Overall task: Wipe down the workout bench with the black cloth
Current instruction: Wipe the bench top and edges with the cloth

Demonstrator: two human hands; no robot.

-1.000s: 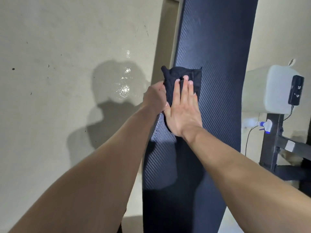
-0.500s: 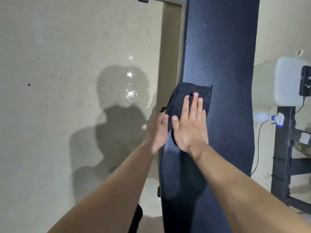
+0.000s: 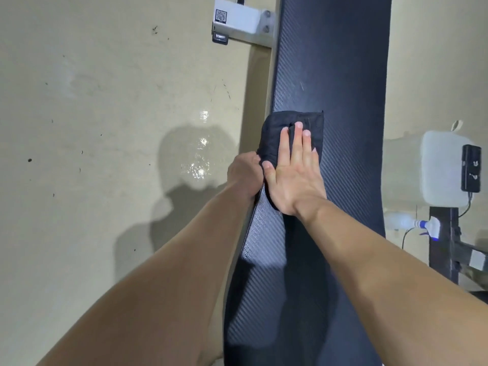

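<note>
Pale glossy floor (image 3: 105, 114) across the whole left side, speckled, with glare patches and a dark shadow (image 3: 184, 207) of head and shoulders. Long dark padded worktop (image 3: 343, 75), woven-textured, running from the bottom edge up and out of the top of view, right of centre. Two bare forearms reaching in from below, converging on the worktop's left half. White box (image 3: 443, 170) at far right, with a small black device (image 3: 470, 167) on its right face and a cable hanging from it; dark metal post (image 3: 443, 241) beneath. Black cloth (image 3: 293, 120) folded thick, lying on the worktop about mid-height, its left part draped over the worktop's left rim. Right hand (image 3: 293, 178) flat on top of the cloth, palm down, fingers (image 3: 298, 143) straight, close together and pointing up the pad, pressing the cloth down; thumb (image 3: 268, 167) laid along the cloth's lower left edge. Left hand (image 3: 245, 175) at the worktop's left rim, just beside the right thumb, knuckles outward and curled round the edge where the cloth drapes; fingers hidden behind, so cannot tell whether clamped on cloth, rim or both. White bracket (image 3: 237, 17) with a square code label at upper centre, beside the worktop's left edge. White-and-blue nozzle (image 3: 422, 223) low at right, near the post.
</note>
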